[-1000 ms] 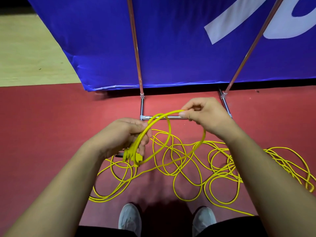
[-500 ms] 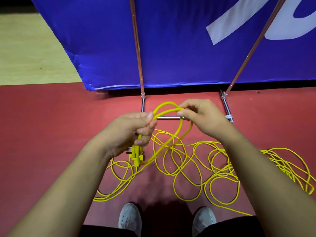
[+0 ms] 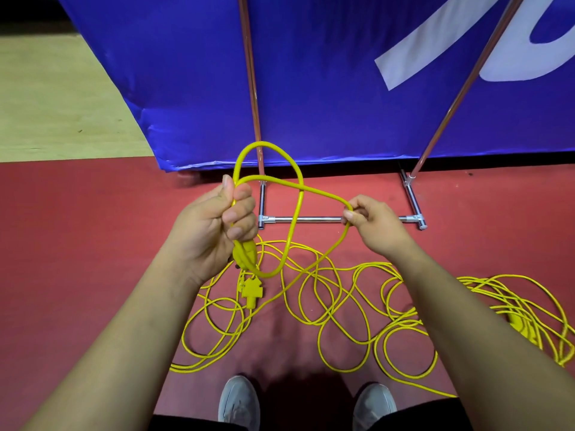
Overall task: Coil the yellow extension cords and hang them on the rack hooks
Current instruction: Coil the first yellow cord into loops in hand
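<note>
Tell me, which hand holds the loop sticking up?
The left hand: its grip wraps the yellow cord, loop rising above it; the right hand only pinches one strand.

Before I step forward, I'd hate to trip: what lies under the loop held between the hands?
Under the loop: the rack's chrome crossbar, red floor and loose yellow cord, with a plug below the left hand. Its fingers cover where the loop's strands meet.

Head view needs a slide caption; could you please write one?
Left hand grips yellow cord loops while right hand pinches the next span.
</note>
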`<act>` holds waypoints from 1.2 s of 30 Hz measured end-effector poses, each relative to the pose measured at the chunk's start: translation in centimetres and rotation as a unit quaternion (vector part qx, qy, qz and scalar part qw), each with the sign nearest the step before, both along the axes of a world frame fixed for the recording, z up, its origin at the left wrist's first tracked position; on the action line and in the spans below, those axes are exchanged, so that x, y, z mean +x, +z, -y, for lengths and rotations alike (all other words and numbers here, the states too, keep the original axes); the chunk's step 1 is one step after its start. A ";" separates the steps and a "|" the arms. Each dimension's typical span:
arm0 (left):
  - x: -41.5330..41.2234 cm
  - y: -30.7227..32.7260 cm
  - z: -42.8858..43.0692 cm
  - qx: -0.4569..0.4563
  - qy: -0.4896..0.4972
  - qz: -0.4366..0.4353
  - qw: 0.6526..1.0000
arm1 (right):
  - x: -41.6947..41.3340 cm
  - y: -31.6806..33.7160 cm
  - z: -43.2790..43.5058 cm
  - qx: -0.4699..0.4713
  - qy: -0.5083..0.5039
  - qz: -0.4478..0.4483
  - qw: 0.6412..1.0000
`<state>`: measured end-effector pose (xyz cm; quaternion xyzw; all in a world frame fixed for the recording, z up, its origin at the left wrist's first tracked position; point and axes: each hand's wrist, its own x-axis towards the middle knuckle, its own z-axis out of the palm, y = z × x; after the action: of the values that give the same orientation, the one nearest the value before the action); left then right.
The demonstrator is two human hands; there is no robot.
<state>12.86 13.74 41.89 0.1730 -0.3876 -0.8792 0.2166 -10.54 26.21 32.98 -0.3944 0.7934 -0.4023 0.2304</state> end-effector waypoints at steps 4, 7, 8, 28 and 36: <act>0.1 -0.1 0.2 0.013 0.043 -0.008 0.999 | 0.6 -0.7 0.3 -0.018 -0.026 0.091 0.995; -0.1 -0.2 0.3 -0.019 0.059 0.016 0.998 | 1.6 -0.4 0.7 -0.067 -0.083 0.237 0.966; -0.2 -0.3 0.5 -0.039 0.063 0.041 0.996 | 1.8 -0.2 0.8 -0.074 -0.104 0.254 0.959; -1.0 -0.8 -1.4 -0.263 -0.046 0.232 0.935 | 2.5 6.4 -0.6 -0.013 0.209 0.323 0.923; 0.1 -0.8 -0.7 -0.211 -0.146 0.289 0.922 | 1.2 4.8 -0.7 -0.062 0.041 0.223 0.972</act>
<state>12.97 14.42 41.12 0.3112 -0.6307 -0.7109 -0.0037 -9.30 26.88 37.82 -0.3408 0.6782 -0.5190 0.3931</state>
